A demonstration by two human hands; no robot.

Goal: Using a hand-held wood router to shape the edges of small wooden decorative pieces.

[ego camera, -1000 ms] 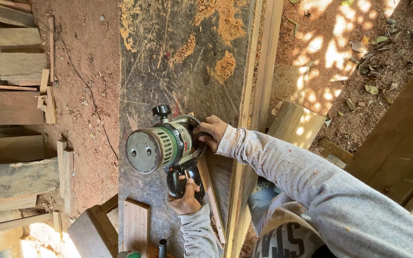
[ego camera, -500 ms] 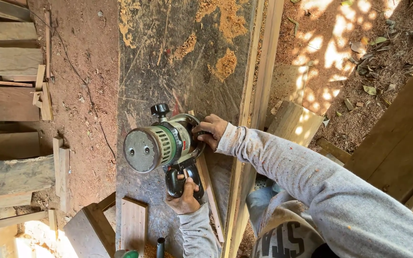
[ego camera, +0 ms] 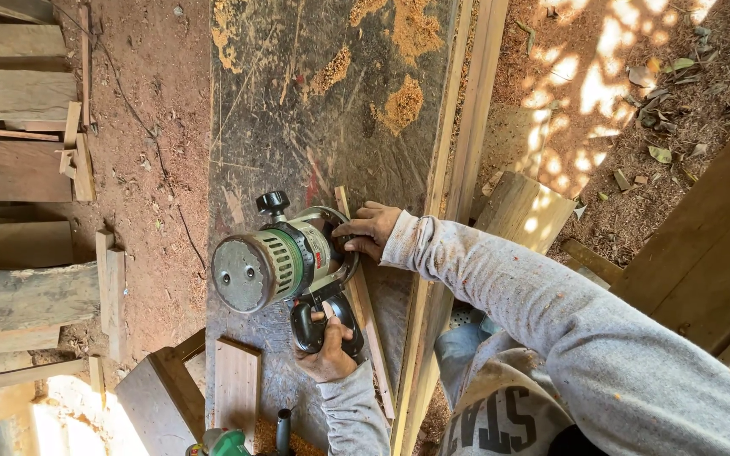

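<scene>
Router (ego camera: 285, 257) | left hand (ego camera: 327, 350) grip closed on handle | right hand (ego camera: 369, 230) steadies base (fingers curled)

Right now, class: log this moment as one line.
router: on wood strip | left hand: grips its handle | right hand: holds its base

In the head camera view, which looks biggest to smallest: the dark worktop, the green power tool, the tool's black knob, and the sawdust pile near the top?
1. Dark worktop
2. Green power tool
3. Sawdust pile
4. Black knob

The tool stands nearer the camera, so it looks somewhat enlarged.
</scene>
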